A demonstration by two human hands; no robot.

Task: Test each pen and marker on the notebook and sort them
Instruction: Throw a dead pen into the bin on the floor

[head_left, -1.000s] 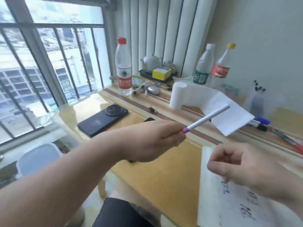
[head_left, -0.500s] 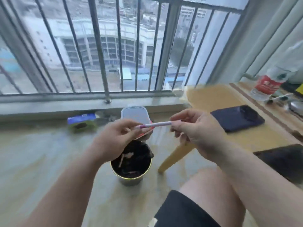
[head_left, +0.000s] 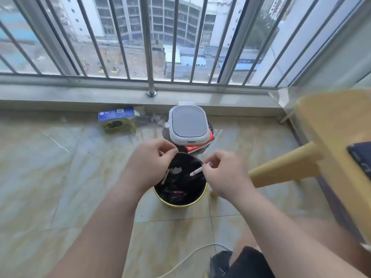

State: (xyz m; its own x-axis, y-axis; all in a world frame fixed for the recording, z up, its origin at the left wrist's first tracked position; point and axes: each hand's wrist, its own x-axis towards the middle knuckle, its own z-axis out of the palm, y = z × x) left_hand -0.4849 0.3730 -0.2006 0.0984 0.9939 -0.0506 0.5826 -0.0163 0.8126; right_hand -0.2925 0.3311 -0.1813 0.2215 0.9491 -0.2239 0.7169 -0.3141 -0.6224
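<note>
Both hands have come lower, just above the bin (head_left: pixel 181 204) on the floor. Only the right hand (head_left: pixel 225 176) now pinches the pen (head_left: pixel 197 171), which tilts down over the bin's opening. The left hand (head_left: pixel 148 167) has let go of it; its fingers are curled, but whether they hold anything I cannot tell.

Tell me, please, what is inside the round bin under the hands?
The bin holds a black liner, a white scrap and a reddish pen-like thing. The left hand and the right hand, holding a pen, cover its edges; the dark bottom is unreadable.
</note>
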